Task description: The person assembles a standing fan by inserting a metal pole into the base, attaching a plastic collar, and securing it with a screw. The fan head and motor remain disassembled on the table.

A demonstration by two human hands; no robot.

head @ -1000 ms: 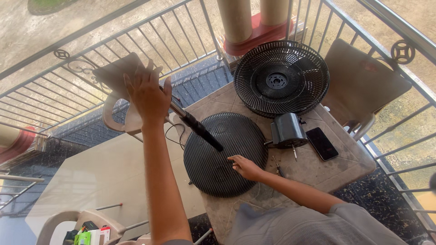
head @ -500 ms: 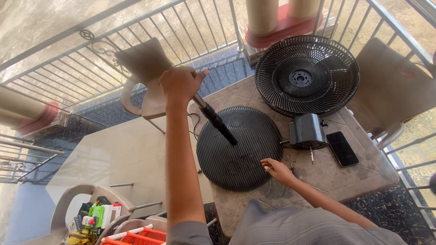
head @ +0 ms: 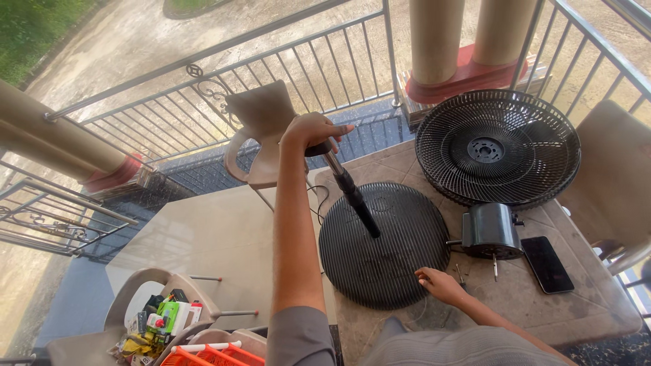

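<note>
Head view: left hand [head: 313,134] apparently hiding pole [head: 352,194] top.

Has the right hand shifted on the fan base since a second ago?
Yes. The right hand slid from well inside the round ribbed fan base outward to its near right edge, toward the person.

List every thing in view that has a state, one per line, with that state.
left hand: closed around the top of the pole.
right hand: resting at the base's edge, holding nothing visible.
pole: tilted, foot set in the base.
round base: flat on the table.
fan guard: lying detached, open side up.
motor housing: detached, on its side.
phone: screen dark, lying flat.
</note>
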